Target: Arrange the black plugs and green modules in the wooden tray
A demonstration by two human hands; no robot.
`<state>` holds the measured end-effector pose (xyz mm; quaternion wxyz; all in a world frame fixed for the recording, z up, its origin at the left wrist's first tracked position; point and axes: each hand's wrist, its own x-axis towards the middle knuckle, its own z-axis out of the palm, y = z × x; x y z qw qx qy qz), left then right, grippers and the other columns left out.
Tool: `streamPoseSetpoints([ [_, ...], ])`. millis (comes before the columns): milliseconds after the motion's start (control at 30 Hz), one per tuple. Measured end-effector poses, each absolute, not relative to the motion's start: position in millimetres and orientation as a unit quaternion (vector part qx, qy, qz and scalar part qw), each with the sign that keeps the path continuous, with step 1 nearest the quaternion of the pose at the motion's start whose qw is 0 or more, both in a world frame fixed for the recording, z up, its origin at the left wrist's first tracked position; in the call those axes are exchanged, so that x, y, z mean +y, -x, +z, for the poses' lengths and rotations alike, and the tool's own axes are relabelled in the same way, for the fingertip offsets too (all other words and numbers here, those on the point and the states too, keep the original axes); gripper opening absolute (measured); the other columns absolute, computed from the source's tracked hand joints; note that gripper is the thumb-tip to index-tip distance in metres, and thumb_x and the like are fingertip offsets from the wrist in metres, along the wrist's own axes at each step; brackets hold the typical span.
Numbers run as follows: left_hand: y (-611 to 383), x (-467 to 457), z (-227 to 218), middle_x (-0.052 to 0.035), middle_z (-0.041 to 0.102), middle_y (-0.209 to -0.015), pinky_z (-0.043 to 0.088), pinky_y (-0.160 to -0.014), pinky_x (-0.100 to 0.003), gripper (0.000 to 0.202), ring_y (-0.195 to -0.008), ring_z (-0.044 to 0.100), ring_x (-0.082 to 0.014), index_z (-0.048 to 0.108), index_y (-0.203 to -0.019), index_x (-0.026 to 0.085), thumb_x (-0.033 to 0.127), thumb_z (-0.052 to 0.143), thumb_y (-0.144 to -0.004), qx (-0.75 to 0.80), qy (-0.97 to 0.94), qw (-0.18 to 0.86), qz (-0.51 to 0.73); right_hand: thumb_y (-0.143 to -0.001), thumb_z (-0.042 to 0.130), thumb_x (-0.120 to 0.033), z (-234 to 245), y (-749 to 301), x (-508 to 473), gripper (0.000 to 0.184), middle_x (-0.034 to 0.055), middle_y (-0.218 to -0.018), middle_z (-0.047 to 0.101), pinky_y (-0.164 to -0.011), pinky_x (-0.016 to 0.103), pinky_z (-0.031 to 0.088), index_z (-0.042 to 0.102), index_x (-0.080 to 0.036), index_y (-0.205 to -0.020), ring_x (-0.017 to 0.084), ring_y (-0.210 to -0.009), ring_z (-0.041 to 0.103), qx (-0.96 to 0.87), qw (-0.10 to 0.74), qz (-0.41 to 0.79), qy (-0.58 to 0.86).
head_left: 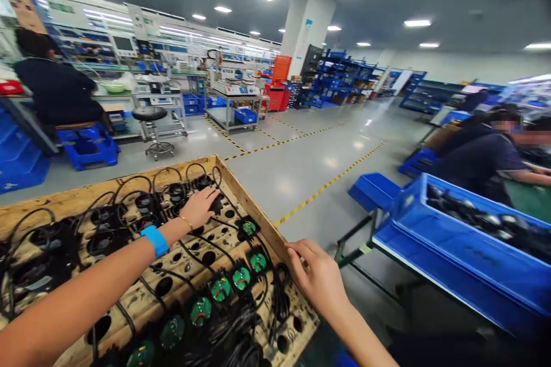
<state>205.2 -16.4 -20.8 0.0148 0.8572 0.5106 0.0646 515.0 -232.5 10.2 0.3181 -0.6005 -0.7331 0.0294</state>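
Our left hand lies over a black part near the far corner of the wooden tray; our right hand curls by its rim — whether either grips, we cannot tell. Green discs sit in rows — some holes are bare.

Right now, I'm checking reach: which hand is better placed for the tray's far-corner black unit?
Probably the left hand: it's beside that black unit; the right hand is farther, at the side wall.
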Motion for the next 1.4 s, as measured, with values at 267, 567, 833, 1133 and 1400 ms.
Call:
streamPoseSetpoints([
  [267,-241,-173,6,-0.0109,0.032,-0.164,0.019,-0.127,-0.055,0.071,-0.153,0.026,-0.0297,0.035,-0.154,0.023,0.030,0.059,-0.087,0.388,-0.918,0.069,0.051,-0.100,0.047,-0.025,-81,-487,-313,0.029,0.0053,-0.128,0.067,-0.094,0.032,0.058,0.064,-0.025,-0.124,0.020,-0.114,0.066,-0.769,0.289,-0.020,0.570],
  [567,-228,-130,24,-0.0209,0.047,-0.147,0.045,-0.110,-0.041,0.054,-0.128,0.055,-0.0285,0.039,-0.146,0.009,0.030,0.041,-0.096,0.614,-0.781,0.089,0.066,-0.101,0.045,-0.027,-147,-474,-308,0.028,0.0091,-0.138,0.060,-0.089,0.039,0.060,0.061,-0.025,-0.123,0.025,-0.117,0.063,-0.734,0.352,-0.074,0.576],
  [833,-221,-4,41,-0.0161,0.065,-0.131,0.054,-0.089,-0.037,0.055,-0.110,0.067,-0.0305,0.059,-0.126,0.019,0.057,0.058,-0.087,0.674,-0.728,0.123,-0.027,-0.105,0.037,-0.038,-177,-470,-304,0.032,0.0090,-0.138,0.061,-0.086,0.040,0.057,0.059,-0.027,-0.126,0.026,-0.113,0.063,-0.713,0.398,-0.054,0.575],
  [1133,-236,21,42,-0.0153,0.072,-0.118,0.056,-0.077,-0.032,0.047,-0.102,0.070,-0.0298,0.065,-0.111,0.017,0.039,0.078,-0.071,0.663,-0.730,0.144,-0.083,-0.103,0.040,-0.032,-178,-466,-307,0.030,0.0078,-0.139,0.061,-0.087,0.040,0.056,0.061,-0.028,-0.124,0.026,-0.113,0.064,-0.699,0.413,-0.020,0.583],
  [1400,-223,34,32,-0.0109,0.068,-0.064,0.054,-0.057,-0.030,0.038,-0.064,0.069,-0.0240,0.062,-0.076,0.016,0.054,0.060,-0.085,0.681,-0.708,0.161,-0.099,-0.105,0.037,-0.035,-172,-464,-310,0.031,0.0062,-0.142,0.060,-0.087,0.040,0.056,0.060,-0.028,-0.126,0.026,-0.115,0.063,-0.698,0.394,-0.018,0.598],
])
